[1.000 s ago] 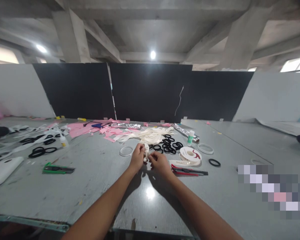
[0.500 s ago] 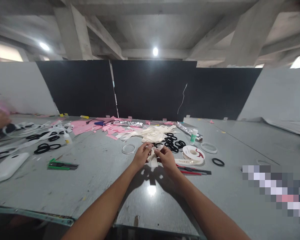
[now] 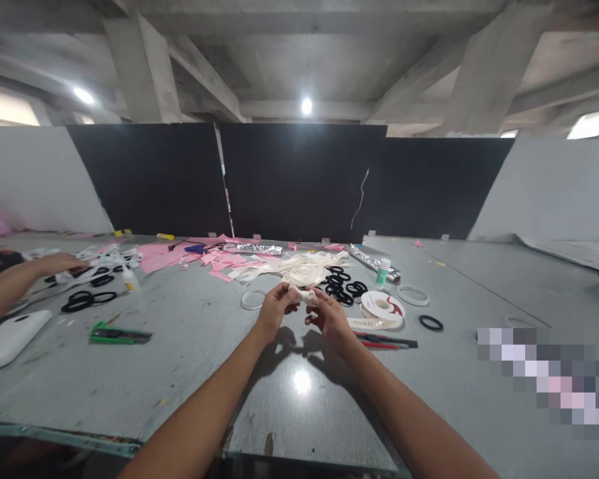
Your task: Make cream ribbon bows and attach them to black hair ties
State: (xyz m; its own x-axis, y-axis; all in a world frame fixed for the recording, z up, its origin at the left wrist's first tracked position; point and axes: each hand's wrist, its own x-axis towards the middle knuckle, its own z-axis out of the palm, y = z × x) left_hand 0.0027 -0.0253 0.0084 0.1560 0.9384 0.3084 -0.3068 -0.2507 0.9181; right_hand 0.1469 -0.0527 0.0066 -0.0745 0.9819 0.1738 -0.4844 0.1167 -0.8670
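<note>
My left hand (image 3: 275, 311) and my right hand (image 3: 329, 314) meet over the middle of the table. Between their fingertips they pinch a small piece of cream ribbon (image 3: 303, 295), each hand closed on one end; its exact shape is too small to make out. Just beyond lies a heap of cut cream ribbon strips (image 3: 312, 266). Black elastic hair ties (image 3: 338, 286) are piled beside my right hand. A ribbon spool (image 3: 382, 305) with a loose printed tail stands to the right. On the left, a white ring (image 3: 253, 299) rests near my left hand.
A green box cutter (image 3: 120, 333) lies left, a red one (image 3: 387, 342) right. Behind are pink scraps (image 3: 167, 256), a foil-wrapped bar (image 3: 372, 259) and a green-labelled bottle (image 3: 382, 273). A co-worker's arm (image 3: 34, 273) reaches over white strips at far left.
The ribbon's tail that hung below my fingers no longer shows; the piece now stretches sideways between both hands. The co-worker's hand has come down onto the white strips.
</note>
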